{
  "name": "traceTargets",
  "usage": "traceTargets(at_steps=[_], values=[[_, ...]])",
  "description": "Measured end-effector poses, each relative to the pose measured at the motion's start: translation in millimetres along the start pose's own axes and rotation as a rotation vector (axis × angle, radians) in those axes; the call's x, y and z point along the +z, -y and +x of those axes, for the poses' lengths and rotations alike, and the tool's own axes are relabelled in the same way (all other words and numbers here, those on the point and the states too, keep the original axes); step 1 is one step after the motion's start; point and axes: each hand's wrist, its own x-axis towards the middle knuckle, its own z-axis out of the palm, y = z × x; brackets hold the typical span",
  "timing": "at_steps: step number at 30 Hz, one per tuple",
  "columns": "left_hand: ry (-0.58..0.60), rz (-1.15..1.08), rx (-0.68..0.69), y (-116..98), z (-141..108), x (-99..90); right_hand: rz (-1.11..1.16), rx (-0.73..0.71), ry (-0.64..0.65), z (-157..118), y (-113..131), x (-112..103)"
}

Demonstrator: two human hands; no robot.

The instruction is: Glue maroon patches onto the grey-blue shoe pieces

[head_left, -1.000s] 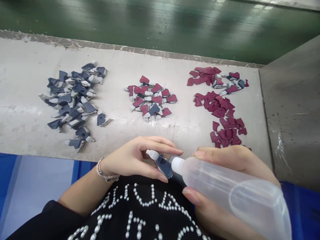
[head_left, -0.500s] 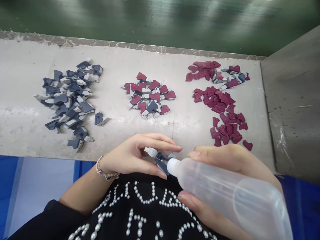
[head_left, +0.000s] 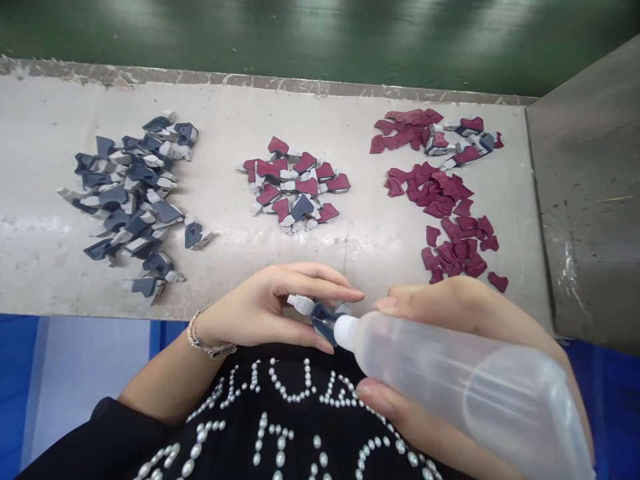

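Note:
Between the thumb and fingers of my left hand (head_left: 280, 303) is a small dark-blue and white plastic part (head_left: 323, 320), its white end toward my palm. My right hand (head_left: 450, 300) is wrapped round a translucent squeeze bottle (head_left: 425, 367), which lies tilted with its white cap end toward my left hand. The bottle's tip meets the blue part, or nearly so; I cannot tell whether they touch. Beyond my hands is a middle cluster of maroon-topped white parts (head_left: 295, 183), with one blue-topped part (head_left: 303, 208) among them.
On the left of the pale worktable (head_left: 235, 267) lies a heap of blue and white parts (head_left: 133, 193). Maroon pieces (head_left: 435, 190) lie in piles on the right, beside a few assembled parts (head_left: 463, 141). A metal panel (head_left: 590, 200) borders the right, and a green wall (head_left: 300, 40) the back.
The view has shifted slightly, so the table's things appear a little higher. Both hands keep their hold on the plastic part and the bottle, almost unmoved.

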Motion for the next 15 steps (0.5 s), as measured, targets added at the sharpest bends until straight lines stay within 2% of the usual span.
traceTargets(at_steps=[2, 4, 11, 15], values=[[0.002, 0.007, 0.003, 0.4, -0.4, -0.2, -0.057, -0.135, -0.093, 2.3, 1.7, -0.4], [0.002, 0.015, 0.014, 0.5, -0.5, -0.6, -0.077, -0.207, -0.111, 2.0, 1.8, -1.3], [-0.017, 0.035, 0.036, -2.0, 0.5, -2.2, -0.104, -0.225, -0.038, -5.5, -0.6, -7.0], [-0.038, 0.043, 0.034, -2.7, -0.7, -3.7, -0.274, -0.181, 0.088, -0.4, 8.9, -12.5]])
